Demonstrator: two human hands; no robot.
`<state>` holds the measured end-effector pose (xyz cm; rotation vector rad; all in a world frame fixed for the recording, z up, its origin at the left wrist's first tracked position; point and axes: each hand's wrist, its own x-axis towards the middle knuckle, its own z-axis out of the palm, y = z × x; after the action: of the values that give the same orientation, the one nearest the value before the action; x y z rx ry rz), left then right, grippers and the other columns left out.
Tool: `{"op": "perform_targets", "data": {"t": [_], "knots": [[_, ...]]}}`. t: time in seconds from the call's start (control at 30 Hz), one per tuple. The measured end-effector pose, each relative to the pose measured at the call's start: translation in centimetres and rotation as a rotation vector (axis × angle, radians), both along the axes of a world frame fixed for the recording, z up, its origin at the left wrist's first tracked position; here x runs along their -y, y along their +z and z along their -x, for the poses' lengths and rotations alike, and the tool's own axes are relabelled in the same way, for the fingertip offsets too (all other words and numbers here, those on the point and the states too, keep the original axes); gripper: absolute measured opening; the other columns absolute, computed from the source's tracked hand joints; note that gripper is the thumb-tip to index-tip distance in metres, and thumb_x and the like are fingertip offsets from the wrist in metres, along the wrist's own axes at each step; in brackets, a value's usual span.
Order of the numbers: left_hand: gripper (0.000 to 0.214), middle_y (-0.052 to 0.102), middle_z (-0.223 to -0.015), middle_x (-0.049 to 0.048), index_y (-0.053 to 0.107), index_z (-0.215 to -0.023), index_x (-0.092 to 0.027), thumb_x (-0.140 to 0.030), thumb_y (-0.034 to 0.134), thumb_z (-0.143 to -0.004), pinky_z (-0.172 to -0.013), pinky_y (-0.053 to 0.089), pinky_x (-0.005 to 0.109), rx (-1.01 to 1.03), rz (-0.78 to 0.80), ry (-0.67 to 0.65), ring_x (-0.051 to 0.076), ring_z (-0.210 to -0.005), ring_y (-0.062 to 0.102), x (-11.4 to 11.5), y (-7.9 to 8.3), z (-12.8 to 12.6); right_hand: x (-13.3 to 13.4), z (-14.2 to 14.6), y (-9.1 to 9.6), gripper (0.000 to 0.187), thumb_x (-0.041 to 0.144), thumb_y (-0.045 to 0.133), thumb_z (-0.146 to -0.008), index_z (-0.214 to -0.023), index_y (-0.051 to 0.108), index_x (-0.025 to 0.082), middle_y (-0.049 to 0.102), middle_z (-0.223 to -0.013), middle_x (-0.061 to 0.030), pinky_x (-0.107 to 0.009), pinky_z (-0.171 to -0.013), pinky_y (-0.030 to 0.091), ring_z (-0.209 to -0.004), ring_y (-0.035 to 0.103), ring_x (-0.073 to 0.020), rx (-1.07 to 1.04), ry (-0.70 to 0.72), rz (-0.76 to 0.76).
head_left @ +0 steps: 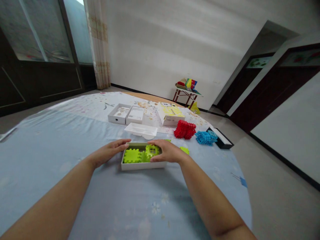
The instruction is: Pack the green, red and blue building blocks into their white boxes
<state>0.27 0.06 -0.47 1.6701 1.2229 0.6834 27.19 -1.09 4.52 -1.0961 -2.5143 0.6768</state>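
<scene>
A shallow white box lies in front of me with lime-green notched building tiles in it. My left hand holds the box at its far left corner, thumb over the rim and fingers behind it. Over the box's right end, my right hand has thumb and fingers around a green tile with a window cut-out; the palm hides part of the box. Another green tile is on the cloth just beyond my right hand.
Behind the box is a white plastic tray. Farther back are an open two-part white box and a yellow-and-white box. Red pieces, blue pieces and a black box are at the right, near the table's rounded edge.
</scene>
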Motion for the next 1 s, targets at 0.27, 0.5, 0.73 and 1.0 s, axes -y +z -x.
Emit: {"op": "perform_targets", "data": {"t": [0.27, 0.5, 0.73, 1.0], "knots": [[0.057, 0.053, -0.129, 0.0004, 0.048, -0.126, -0.025, -0.055, 0.047, -0.077, -0.102, 0.032, 0.028, 0.06, 0.035, -0.013, 0.02, -0.123, 0.043, 0.1, -0.1, 0.0, -0.4, 0.5, -1.0, 0.072, 0.044, 0.07, -0.064, -0.127, 0.045, 0.02, 0.057, -0.12, -0.0081, -0.033, -0.091, 0.043, -0.106, 0.055, -0.021, -0.094, -0.011, 0.144], [0.058, 0.052, -0.131, 0.0008, 0.048, -0.126, -0.025, -0.056, 0.046, -0.077, -0.102, 0.033, 0.028, 0.046, 0.039, -0.018, 0.021, -0.123, 0.041, 0.0, 0.0, 0.0, -0.2, -0.3, -1.6, 0.043, 0.033, 0.058, -0.078, -0.118, 0.054, 0.019, 0.061, -0.114, -0.0079, -0.035, -0.09, 0.043, -0.103, 0.057, -0.0206, -0.038, -0.083, -0.023], [0.059, 0.054, -0.129, 0.0011, 0.047, -0.127, -0.024, -0.056, 0.045, -0.077, -0.101, 0.033, 0.028, 0.03, 0.024, -0.024, 0.02, -0.121, 0.045, 0.1, 0.0, 0.0, 0.8, 0.8, -1.3, 0.035, 0.022, 0.051, -0.081, -0.115, 0.057, 0.016, 0.063, -0.11, -0.0089, -0.034, -0.089, 0.043, -0.101, 0.058, -0.0199, -0.014, -0.026, -0.076], [0.059, 0.048, -0.134, 0.0022, 0.044, -0.129, -0.024, -0.053, 0.046, -0.079, -0.104, 0.029, 0.031, 0.032, 0.044, -0.043, 0.021, -0.125, 0.04, 0.0, 0.0, 0.1, 0.0, -4.3, -2.0, 0.034, 0.029, 0.051, -0.082, -0.114, 0.056, 0.018, 0.063, -0.109, -0.0081, -0.037, -0.09, 0.044, -0.099, 0.059, -0.0188, -0.254, -0.3, -0.169]]}}
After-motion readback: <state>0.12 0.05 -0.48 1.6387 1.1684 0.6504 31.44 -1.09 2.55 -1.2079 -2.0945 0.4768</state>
